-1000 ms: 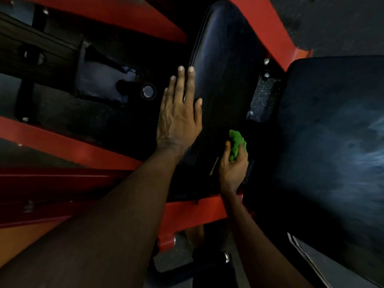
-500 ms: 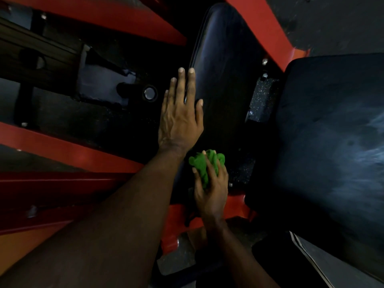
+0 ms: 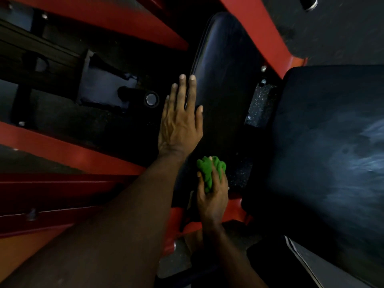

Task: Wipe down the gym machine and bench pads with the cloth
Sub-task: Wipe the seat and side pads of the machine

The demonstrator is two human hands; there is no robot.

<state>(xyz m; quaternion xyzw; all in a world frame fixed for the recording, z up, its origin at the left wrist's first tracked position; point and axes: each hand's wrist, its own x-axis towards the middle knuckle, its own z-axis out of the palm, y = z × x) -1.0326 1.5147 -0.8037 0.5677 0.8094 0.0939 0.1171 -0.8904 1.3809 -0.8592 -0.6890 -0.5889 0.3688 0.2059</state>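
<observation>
Right hand [image 3: 212,194]: my fingers are curled round the crumpled green cloth [image 3: 209,171], holding it bunched in my palm.
Cloth and hand: the cloth pokes out above my fingertips, on the side away from me; it sits against the near end of the long narrow black vinyl pad [image 3: 226,80].
Left hand [image 3: 180,121]: flat and spread wide, fingers straight, holding nothing. It rests on the left edge of the same pad, just beyond the cloth and not touching it.
Narrow pad: it runs away from me between the beams of the red steel frame [image 3: 62,154].
Wide black bench pad [image 3: 332,142]: to the right of both hands, apart from the cloth, with pale smears on its surface.
Speckled black floor [image 3: 259,104]: shows in the gap between the two pads.
</observation>
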